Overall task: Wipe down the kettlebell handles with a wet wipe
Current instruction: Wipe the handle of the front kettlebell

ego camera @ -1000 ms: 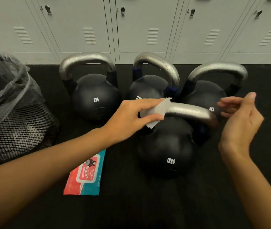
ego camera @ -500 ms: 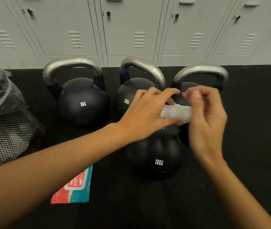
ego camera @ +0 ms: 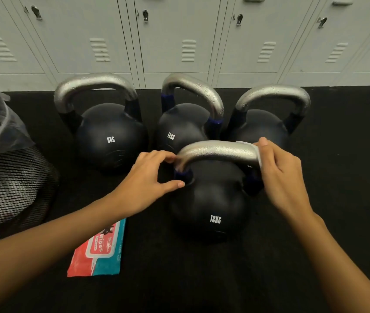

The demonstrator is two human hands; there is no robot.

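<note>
Four black kettlebells with silver handles stand on the black floor mat. The front 12KG kettlebell [ego camera: 211,199] has its handle [ego camera: 217,152] between my hands. My right hand [ego camera: 281,177] grips a white wet wipe [ego camera: 250,145] wrapped over the handle's right end. My left hand [ego camera: 143,184] curls around the handle's left corner, fingers on top and thumb below near the blue band. Behind stand an 8KG kettlebell [ego camera: 111,136], a second 12KG kettlebell [ego camera: 179,127] and a third [ego camera: 263,125], their handles beaded with droplets.
A red and teal wipes pack [ego camera: 100,249] lies flat on the mat under my left forearm. A black mesh bin [ego camera: 10,181] lined with a clear bag stands at the left. Grey lockers [ego camera: 179,41] run along the back.
The wipe has passed from my left hand to my right and slid to the handle's right end. My left hand drew back to the left corner of the handle.
</note>
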